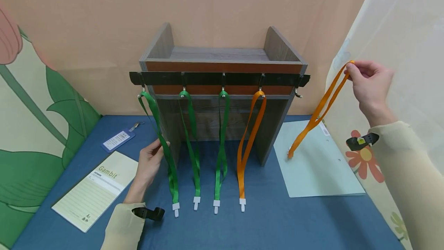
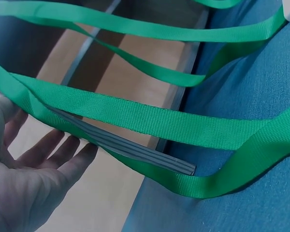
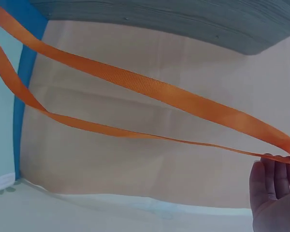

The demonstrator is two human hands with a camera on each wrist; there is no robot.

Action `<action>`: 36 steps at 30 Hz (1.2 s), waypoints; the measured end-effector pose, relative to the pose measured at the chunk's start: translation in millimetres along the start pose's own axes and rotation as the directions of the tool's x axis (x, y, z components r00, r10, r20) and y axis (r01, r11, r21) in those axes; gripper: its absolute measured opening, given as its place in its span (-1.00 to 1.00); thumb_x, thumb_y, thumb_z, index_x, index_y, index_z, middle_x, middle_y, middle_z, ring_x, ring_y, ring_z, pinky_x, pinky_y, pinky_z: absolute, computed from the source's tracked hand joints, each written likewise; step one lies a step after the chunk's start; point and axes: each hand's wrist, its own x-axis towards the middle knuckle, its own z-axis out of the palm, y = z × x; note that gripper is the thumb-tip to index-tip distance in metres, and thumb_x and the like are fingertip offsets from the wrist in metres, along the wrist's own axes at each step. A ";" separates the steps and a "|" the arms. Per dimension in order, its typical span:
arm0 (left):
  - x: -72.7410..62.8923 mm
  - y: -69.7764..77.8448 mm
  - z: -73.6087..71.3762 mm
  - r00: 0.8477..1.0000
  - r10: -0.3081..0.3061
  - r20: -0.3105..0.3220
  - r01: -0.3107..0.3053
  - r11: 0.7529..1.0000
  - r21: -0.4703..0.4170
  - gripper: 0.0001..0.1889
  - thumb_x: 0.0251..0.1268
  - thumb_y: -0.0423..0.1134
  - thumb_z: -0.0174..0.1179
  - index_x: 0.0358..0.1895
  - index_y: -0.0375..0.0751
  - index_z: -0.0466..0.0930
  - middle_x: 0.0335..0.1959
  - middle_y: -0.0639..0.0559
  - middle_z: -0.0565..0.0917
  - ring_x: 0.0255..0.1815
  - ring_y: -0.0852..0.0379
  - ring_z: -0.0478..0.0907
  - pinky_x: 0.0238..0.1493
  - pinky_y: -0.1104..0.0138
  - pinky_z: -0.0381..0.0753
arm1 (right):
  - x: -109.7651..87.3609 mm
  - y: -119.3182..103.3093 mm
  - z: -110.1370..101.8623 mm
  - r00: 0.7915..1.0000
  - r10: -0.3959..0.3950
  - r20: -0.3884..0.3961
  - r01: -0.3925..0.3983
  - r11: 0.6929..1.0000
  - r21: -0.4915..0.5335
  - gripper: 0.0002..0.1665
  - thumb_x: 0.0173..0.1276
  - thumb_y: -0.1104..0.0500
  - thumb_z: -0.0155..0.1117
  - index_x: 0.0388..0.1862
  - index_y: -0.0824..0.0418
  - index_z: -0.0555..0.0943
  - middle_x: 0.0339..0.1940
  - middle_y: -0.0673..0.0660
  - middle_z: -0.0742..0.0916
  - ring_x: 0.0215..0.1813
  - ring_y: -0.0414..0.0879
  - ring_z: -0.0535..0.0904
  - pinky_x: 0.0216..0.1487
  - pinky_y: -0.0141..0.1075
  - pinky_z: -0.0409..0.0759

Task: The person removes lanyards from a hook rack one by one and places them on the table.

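Note:
My right hand pinches the top loop of an orange lanyard, whose lower end hangs over a pale folder. In the right wrist view, its two straps stretch away from the fingertips. My left hand is at the leftmost green lanyard. The left fingers extend loosely against the edge of its strap. Two more green lanyards and another orange lanyard hang from the black hook rail. The rightmost hook bears no lanyard.
The rail crosses the front of a grey wooden shelf unit standing on a blue table. At left lie a notepad and a blue badge holder with a metal clip. A patterned curtain borders the right side.

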 end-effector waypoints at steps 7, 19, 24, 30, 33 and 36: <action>-0.5 1.7 0.3 1.000 -0.005 -0.002 0.005 1.000 0.002 -0.59 0.39 -0.24 0.15 0.21 -0.37 0.49 0.00 0.03 0.63 -0.10 0.25 0.55 -0.14 0.46 0.52 | -10.2 29.0 -1.7 0.999 0.034 0.028 -0.027 0.980 -0.198 -0.74 0.19 0.23 0.41 -0.16 0.36 0.69 -0.38 0.03 0.73 -0.36 -0.17 0.65 -0.25 -0.52 0.54; 0.1 0.1 0.9 1.000 -0.008 -0.009 0.008 1.000 0.001 -0.61 0.39 -0.25 0.15 0.19 -0.39 0.51 -0.02 -0.01 0.64 -0.14 0.24 0.55 -0.16 0.46 0.52 | -27.0 69.3 -3.8 0.992 0.113 0.055 -0.073 0.876 -0.476 -0.48 0.25 -0.02 0.32 0.04 0.33 0.63 -0.21 0.02 0.70 -0.18 -0.11 0.61 -0.18 -0.52 0.52; 0.7 0.0 0.1 1.000 -0.005 -0.017 0.005 1.000 0.003 -0.62 0.38 -0.26 0.15 0.18 -0.40 0.52 -0.03 -0.01 0.64 -0.16 0.24 0.56 -0.17 0.46 0.52 | -35.3 82.8 0.7 0.988 0.135 0.078 -0.075 0.848 -0.524 -0.45 0.28 -0.06 0.27 0.06 0.33 0.61 -0.14 0.10 0.68 -0.12 -0.03 0.59 -0.13 -0.48 0.52; 0.8 0.5 -0.2 1.000 -0.005 -0.018 0.005 1.000 -0.005 -0.63 0.38 -0.27 0.16 0.16 -0.41 0.53 -0.03 -0.10 0.64 -0.18 0.25 0.56 -0.18 0.46 0.53 | -49.2 101.0 2.6 0.982 0.151 0.116 -0.061 0.827 -0.558 -0.45 0.31 -0.05 0.23 0.08 0.35 0.60 -0.07 0.24 0.66 -0.12 0.02 0.59 -0.12 -0.48 0.51; 0.6 0.7 -0.5 1.000 -0.005 -0.008 0.005 1.000 -0.007 -0.62 0.38 -0.27 0.16 0.18 -0.40 0.51 0.00 -0.10 0.63 -0.14 0.24 0.56 -0.15 0.45 0.53 | -57.8 110.8 0.6 0.975 0.170 0.140 -0.053 0.797 -0.601 -0.47 0.32 -0.04 0.22 0.08 0.34 0.60 -0.08 0.27 0.65 -0.17 0.01 0.57 -0.17 -0.51 0.51; 0.2 0.6 -1.4 1.000 -0.007 -0.006 0.007 1.000 -0.002 -0.61 0.38 -0.26 0.16 0.19 -0.38 0.51 0.00 -0.07 0.63 -0.13 0.24 0.56 -0.15 0.45 0.53 | -66.2 120.2 -1.2 0.965 0.198 0.171 -0.044 0.768 -0.639 -0.48 0.33 -0.03 0.23 0.08 0.34 0.60 -0.09 0.29 0.66 -0.20 0.02 0.56 -0.22 -0.51 0.50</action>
